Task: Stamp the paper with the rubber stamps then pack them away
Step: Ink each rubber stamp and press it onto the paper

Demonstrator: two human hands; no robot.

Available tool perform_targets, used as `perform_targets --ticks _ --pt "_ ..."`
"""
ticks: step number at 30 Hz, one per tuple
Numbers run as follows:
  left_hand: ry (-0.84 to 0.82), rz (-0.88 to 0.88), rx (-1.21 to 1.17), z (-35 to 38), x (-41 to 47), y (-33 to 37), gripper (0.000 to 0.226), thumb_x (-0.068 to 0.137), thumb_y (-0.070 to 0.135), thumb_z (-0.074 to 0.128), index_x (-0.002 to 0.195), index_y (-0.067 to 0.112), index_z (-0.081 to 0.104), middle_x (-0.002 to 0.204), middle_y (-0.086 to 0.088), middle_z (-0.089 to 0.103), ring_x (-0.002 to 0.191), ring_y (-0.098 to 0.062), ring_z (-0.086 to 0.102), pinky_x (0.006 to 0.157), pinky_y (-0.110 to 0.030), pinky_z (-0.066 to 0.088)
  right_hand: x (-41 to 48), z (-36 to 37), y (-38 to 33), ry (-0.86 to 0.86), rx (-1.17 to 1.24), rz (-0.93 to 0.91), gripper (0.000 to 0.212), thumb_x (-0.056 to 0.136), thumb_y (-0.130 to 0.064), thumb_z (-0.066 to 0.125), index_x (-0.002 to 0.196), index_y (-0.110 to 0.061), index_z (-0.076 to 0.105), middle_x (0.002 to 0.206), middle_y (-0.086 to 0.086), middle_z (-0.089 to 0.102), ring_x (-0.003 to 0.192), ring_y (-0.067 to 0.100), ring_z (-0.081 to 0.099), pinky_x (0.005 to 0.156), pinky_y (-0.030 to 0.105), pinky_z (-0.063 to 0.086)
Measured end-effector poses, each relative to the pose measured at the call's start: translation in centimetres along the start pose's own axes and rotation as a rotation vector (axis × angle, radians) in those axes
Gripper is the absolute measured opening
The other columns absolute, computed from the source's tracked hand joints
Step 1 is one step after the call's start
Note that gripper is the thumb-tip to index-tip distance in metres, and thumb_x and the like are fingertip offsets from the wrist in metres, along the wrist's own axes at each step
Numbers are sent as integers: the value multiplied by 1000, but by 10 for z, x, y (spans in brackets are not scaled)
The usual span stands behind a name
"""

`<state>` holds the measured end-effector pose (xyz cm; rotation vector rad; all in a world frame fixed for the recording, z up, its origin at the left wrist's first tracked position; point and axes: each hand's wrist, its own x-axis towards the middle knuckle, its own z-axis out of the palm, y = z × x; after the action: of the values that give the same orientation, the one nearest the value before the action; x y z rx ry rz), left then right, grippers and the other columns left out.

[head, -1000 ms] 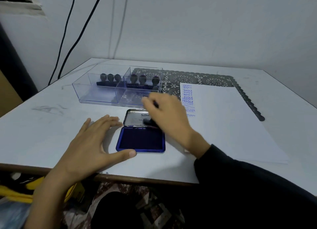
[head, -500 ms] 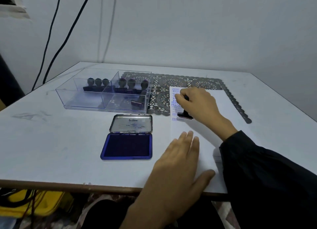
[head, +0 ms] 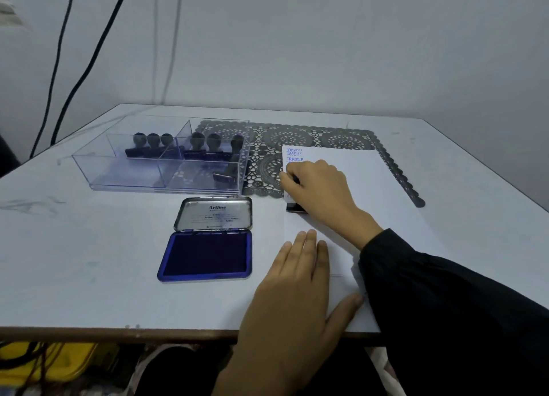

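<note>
The right hand (head: 322,193) has its grip curled round a rubber stamp (head: 295,208), whose dark base sits face-down at the paper's (head: 386,193) 9 o'clock edge, long axis running 9 to 3 o'clock, handle hidden by the fingers. The left hand (head: 297,285) lies flat, fingers straight toward 12 o'clock, on the paper's 6 o'clock end, with the open ink pad (head: 208,256) at its 9 o'clock on the desk (head: 89,247).

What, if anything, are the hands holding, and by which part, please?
The right hand grips a black rubber stamp by its handle, base on the white paper sheet. The left hand holds nothing, lying flat on it.
</note>
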<state>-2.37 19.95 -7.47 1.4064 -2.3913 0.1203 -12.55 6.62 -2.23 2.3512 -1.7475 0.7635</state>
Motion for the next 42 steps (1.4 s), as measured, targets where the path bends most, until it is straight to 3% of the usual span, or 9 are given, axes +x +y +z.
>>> perform_targets --ticks 8,12,17,21,24,27,33,39,42 --pt "25 6 12 2 0 0 76 98 59 14 132 5 55 136 -12 55 125 -20 54 98 -41 46 -8 6 0 70 31 -10 44 93 -22 45 57 -20 19 48 -2 28 49 23 26 47 32 18" --pt "41 6 31 3 1 0 76 98 57 13 131 4 57 134 -12 57 123 -19 55 96 -41 47 -14 6 -1 90 18 -71 48 94 -22 47 59 -24 15 46 -3 22 43 15 19 45 31 15" --pt "37 3 32 3 1 0 76 98 58 13 129 5 59 132 -11 58 121 -18 56 94 -40 49 -13 6 0 104 10 -68 43 94 -22 48 60 -21 21 46 -3 22 43 16 20 44 29 13" --pt "25 -3 26 2 2 -1 76 98 57 12 128 6 60 132 -11 58 121 -19 56 95 -40 49 -8 5 2 82 39 -8 43 94 -26 46 57 -18 24 48 -1 31 48 21 29 47 31 20" --pt "23 7 26 3 2 -1 76 98 57 12 129 5 59 135 -11 55 124 -19 54 97 -41 47 -2 -7 7 178 142 49 39 93 -28 47 59 -15 34 49 0 37 52 21 37 49 31 25" --pt "24 6 16 3 1 -1 76 98 57 12 129 5 58 137 -12 53 126 -20 52 98 -43 46 2 -18 15 273 247 121 38 92 -25 49 59 -14 35 50 0 35 53 19 33 50 31 24" --pt "51 24 2 -1 0 -1 72 98 56 17 130 6 57 138 -11 53 127 -19 51 98 -42 46 -2 -14 15 199 248 145 39 90 -24 49 57 -16 30 50 0 32 54 18 30 52 31 23" --pt "199 33 -210 -18 -9 -14 63 94 50 37 137 6 49 146 -9 43 136 -19 40 110 -36 31 -3 -16 14 192 228 158 37 91 -26 48 59 -14 33 51 1 34 55 19 30 52 31 23" --pt "240 -45 -275 -37 -19 -39 66 91 53 40 141 11 45 150 1 36 141 -7 28 113 -27 19 -4 -15 10 174 225 161 39 91 -26 48 58 -15 29 52 1 31 55 20 28 51 32 21"
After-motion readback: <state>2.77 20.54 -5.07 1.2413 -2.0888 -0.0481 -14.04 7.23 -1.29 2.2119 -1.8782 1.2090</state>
